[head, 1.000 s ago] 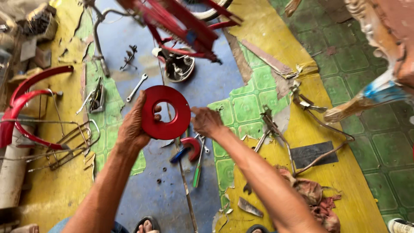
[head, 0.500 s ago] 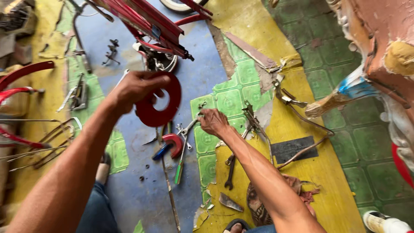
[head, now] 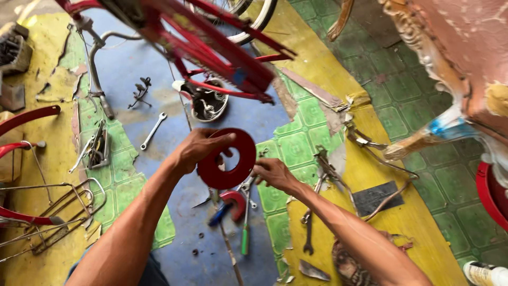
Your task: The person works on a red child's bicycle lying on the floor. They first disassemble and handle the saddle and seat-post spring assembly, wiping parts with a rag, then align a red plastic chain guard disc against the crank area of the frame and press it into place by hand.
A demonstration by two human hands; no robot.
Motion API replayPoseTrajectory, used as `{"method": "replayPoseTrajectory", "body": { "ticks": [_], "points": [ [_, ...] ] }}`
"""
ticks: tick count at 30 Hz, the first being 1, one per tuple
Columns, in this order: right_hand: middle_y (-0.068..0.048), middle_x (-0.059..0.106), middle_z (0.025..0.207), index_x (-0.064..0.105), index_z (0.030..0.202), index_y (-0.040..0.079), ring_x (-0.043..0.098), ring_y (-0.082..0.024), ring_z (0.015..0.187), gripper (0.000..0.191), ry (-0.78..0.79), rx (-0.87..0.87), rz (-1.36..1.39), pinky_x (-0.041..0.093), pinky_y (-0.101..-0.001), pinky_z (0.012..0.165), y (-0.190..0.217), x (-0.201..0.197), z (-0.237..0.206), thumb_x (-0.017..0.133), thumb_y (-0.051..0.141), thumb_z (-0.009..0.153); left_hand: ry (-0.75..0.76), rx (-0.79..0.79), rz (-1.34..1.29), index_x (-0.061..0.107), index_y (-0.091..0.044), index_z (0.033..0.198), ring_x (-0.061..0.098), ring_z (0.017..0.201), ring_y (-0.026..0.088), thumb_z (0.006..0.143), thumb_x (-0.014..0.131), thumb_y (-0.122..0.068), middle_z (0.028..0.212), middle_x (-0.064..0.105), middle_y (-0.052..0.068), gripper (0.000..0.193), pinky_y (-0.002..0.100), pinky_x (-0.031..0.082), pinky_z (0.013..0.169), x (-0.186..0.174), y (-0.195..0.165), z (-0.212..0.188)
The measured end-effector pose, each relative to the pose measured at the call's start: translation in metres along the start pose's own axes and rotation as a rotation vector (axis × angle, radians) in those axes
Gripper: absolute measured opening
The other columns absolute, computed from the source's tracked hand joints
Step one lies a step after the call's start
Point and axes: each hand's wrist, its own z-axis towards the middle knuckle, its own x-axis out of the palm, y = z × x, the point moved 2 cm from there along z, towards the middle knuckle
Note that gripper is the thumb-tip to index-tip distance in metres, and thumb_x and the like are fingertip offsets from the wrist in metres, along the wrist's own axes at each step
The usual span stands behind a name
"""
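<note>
red ring [head: 228,159] tilted flatter; right hand [head: 271,173] now at its edge

Both forearms run bare and sleeveless to the left hand [head: 198,150] and right hand [head: 274,173], no gloves, rings or watch.

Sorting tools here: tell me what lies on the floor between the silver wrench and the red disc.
In the head view, bare blue floor lies between the wrench and the disc; only the left hand, holding the disc, crosses it.

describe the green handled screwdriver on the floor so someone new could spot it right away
Start at the red bicycle frame, then drop past the red ring in the left hand. The screwdriver lies below it on the blue floor; only its handle is green.
</note>
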Motion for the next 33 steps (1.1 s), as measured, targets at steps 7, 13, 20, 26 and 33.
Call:
{"method": "replayPoseTrajectory", "body": {
  "ticks": [7, 13, 20, 26, 33],
  "points": [
    [-0.005, 0.079, 0.101, 0.071, 0.119, 0.012, 0.078, -0.014, 0.077, 0.035, 0.043, 0.341, -0.18, 0.06, -0.0295, 0.068, -0.033, -0.022, -0.021, 0.061, 0.037, 0.096, 0.06, 0.065, 0.252, 0.076, 0.0, 0.106, 0.068, 0.058, 0.017, 0.084, 0.078, -0.041, 0.076, 0.076, 0.011, 0.046, 0.033, 0.056, 0.052, -0.047, 0.01, 0.023],
    [-0.014, 0.077, 0.097, 0.075, 0.113, 0.01, 0.073, -0.022, 0.082, 0.039, 0.169, 0.877, -0.981, 0.057, -0.0357, 0.076, -0.094, -0.106, -0.115, 0.069, 0.044, 0.094, 0.172, 0.09, 0.55, 0.076, 0.002, 0.099, 0.071, 0.057, 0.021, 0.081, 0.078, -0.046, 0.072, 0.075, 0.012, 0.051, 0.038, 0.057, 0.053, -0.054, 0.032, 0.047],
    [-0.012, 0.076, 0.104, 0.07, 0.121, 0.014, 0.072, -0.024, 0.09, 0.04, 0.03, 1.17, -0.842, 0.057, -0.0379, 0.082, -0.136, -0.07, -0.223, 0.068, 0.042, 0.093, 0.169, 0.224, 0.705, 0.075, -0.003, 0.098, 0.071, 0.058, 0.028, 0.079, 0.079, -0.048, 0.069, 0.074, 0.018, 0.049, 0.044, 0.055, 0.058, -0.078, 0.035, 0.085],
    [-0.011, 0.075, 0.109, 0.065, 0.128, 0.017, 0.072, -0.026, 0.097, 0.043, -0.144, 1.243, -0.91, 0.057, -0.0398, 0.086, -0.125, -0.063, -0.211, 0.067, 0.041, 0.092, 0.144, 0.443, 0.723, 0.075, -0.001, 0.088, 0.067, 0.066, 0.036, 0.081, 0.078, -0.046, 0.072, 0.068, 0.022, 0.046, 0.047, 0.052, 0.062, -0.105, 0.055, 0.099],
    [-0.01, 0.073, 0.116, 0.06, 0.136, 0.021, 0.072, -0.028, 0.105, 0.049, -0.13, 0.99, -0.768, 0.056, -0.0421, 0.092, -0.012, -0.027, -0.069, 0.066, 0.039, 0.091, 0.266, 0.414, 0.449, 0.076, -0.005, 0.095, 0.072, 0.07, 0.031, 0.078, 0.079, -0.048, 0.077, 0.074, 0.017, 0.046, 0.043, 0.054, 0.067, -0.156, 0.051, 0.125]
  ]
}}
